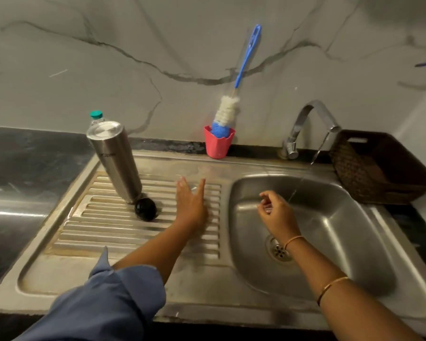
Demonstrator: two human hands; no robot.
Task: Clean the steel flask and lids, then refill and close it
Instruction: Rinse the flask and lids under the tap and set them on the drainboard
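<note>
A person's left hand (191,205) lies open on the ribbed steel drainboard (138,232), fingers straight and spread, the thumb angled towards the basin. A small glint shows between the fingers, too faint to identify. The right hand (276,210) hangs over the sink basin (335,232) with its fingers loosely curled, just beside a thin stream of water (315,156) falling from the curved tap (308,119) – whether it holds anything cannot be told. Thin gold bangles (332,284) circle the right wrist and forearm, and a rolled blue sleeve (113,299) covers the left arm above the elbow.

The steel flask (113,158) stands at the back left of the drainboard, well apart from both hands, its upper end showing a flat steel face. A round black lid (145,209) lies on the ribs just beside the flask's foot, between it and the left hand. Directly behind the flask a clear plastic bottle with a green cap (96,115) pokes into view.

At the sink's back edge a red cup (219,142) holds a bottle brush (228,109) with white bristles and a long blue handle leaning on the marble-patterned wall (84,70). To the right of the tap sits a dark woven basket (354,173) – on a dark countertop (22,156) that also runs to the left of the sink. The round drain (279,251) shows in the basin floor beneath the right wrist.
</note>
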